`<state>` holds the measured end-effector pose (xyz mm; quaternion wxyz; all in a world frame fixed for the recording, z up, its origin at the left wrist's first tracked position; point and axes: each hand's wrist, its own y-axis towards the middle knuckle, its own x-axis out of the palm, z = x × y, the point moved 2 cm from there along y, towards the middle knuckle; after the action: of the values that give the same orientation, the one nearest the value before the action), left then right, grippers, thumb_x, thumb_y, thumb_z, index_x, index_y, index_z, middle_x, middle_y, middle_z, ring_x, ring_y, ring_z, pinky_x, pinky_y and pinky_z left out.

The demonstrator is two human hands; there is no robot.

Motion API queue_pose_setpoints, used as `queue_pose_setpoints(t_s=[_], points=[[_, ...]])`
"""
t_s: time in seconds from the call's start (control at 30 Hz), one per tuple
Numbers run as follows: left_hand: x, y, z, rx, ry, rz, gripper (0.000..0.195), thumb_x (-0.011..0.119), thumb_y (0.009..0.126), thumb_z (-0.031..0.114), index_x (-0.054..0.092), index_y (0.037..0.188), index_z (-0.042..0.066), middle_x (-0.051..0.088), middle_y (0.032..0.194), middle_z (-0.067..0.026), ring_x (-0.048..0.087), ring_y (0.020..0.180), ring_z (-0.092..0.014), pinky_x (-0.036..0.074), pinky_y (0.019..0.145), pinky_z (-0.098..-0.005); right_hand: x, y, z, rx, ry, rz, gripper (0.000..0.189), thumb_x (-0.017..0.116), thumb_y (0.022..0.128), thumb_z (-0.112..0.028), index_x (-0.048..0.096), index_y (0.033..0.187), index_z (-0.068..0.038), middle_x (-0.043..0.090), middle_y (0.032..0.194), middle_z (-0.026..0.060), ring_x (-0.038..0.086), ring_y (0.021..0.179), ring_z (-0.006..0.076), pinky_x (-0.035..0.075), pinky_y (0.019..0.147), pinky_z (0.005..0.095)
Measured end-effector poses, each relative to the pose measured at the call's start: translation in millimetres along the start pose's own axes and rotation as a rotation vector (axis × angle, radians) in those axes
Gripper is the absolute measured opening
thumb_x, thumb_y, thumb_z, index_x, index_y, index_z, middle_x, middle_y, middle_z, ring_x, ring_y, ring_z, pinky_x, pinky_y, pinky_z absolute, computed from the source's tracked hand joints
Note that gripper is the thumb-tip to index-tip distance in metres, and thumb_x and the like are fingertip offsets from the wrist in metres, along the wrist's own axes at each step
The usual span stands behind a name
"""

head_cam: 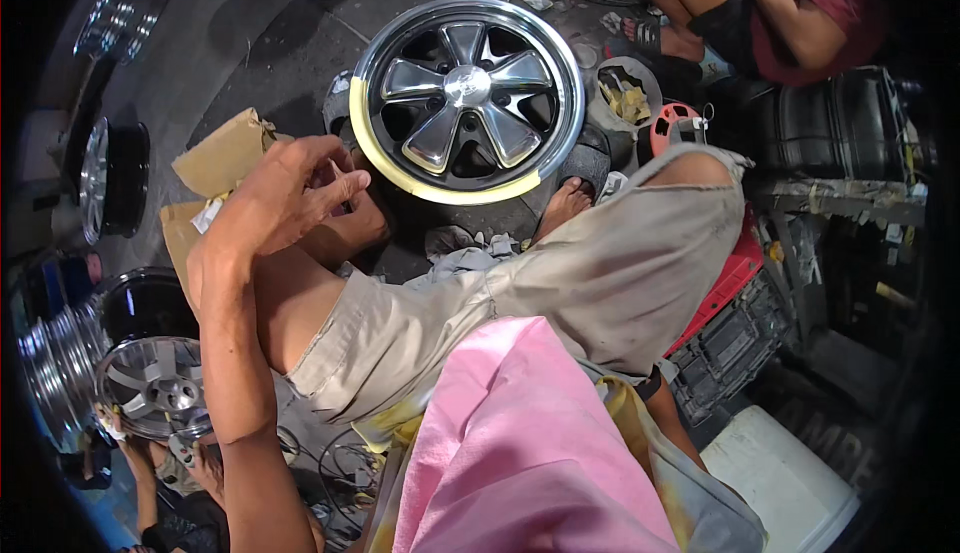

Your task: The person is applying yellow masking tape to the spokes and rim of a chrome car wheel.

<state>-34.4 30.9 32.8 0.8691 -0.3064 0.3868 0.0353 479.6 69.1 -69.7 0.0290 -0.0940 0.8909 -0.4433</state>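
Before me a polished five-spoke alloy wheel [467, 86] lies face up, slightly raised above the floor. Yellow masking tape [390, 176] covers its lip along the left and lower edge; bare shiny metal shows on the upper and right lip. My left hand [289, 189] hovers over my left knee, left of the wheel and apart from it. Its fingers curl towards the thumb, and what may lie between them is hidden. My right hand is out of view; only part of that forearm [671, 414] shows beside the pink cloth [517, 448] over my front.
A tub [626, 95] with yellow tape scraps stands right of the wheel, near a red reel [671, 124]. An opened cardboard box [221, 155] is at left. Lower left, another person's hand [206, 470] holds a tool by a spoked wheel [154, 384]. Someone sits upper right.
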Motion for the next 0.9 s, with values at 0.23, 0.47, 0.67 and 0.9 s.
queue_pose_setpoints(t_s=[0.23,0.47,0.67,0.9], points=[[-3.5,-24.2,-15.3,0.162,-0.094,0.234,0.036,0.074,0.097,0.033,0.072,0.102,-0.002,0.072,0.091,-0.0170,0.068,0.083,-0.034,0.054,0.078,-0.0429,37.5,28.4,-57.6,-0.128,-0.159,0.036,0.054,0.061,0.106,-0.034,0.055,0.149,-0.002,0.065,0.142,0.0116,0.060,0.131,0.0215,0.047,0.111,0.0346],[-6.0,-31.8,-25.2,0.168,-0.050,0.261,0.038,0.075,0.095,0.034,0.072,0.105,-0.002,0.073,0.094,-0.0194,0.069,0.086,-0.038,0.055,0.080,-0.0438,71.3,97.3,-105.2,-0.207,-0.211,0.010,0.054,0.061,0.106,-0.034,0.055,0.149,-0.002,0.065,0.141,0.0115,0.060,0.130,0.0209,0.047,0.110,0.0347],[-7.7,-36.7,-30.0,0.131,-0.044,0.231,0.038,0.074,0.097,0.034,0.070,0.107,-0.002,0.072,0.097,-0.0157,0.069,0.090,-0.030,0.054,0.082,-0.0396,66.0,114.0,-142.6,-0.330,-0.214,0.070,0.054,0.062,0.106,-0.034,0.055,0.148,-0.001,0.065,0.141,0.0114,0.060,0.130,0.0204,0.047,0.110,0.0348],[-4.3,-33.0,-26.0,0.085,-0.030,0.199,0.035,0.074,0.098,0.033,0.071,0.108,-0.001,0.073,0.096,-0.0136,0.069,0.089,-0.027,0.053,0.080,-0.0367,-7.5,136.7,-177.0,-0.441,-0.147,0.108,0.054,0.062,0.105,-0.035,0.056,0.147,-0.001,0.065,0.141,0.0112,0.060,0.129,0.0199,0.047,0.110,0.0348]])
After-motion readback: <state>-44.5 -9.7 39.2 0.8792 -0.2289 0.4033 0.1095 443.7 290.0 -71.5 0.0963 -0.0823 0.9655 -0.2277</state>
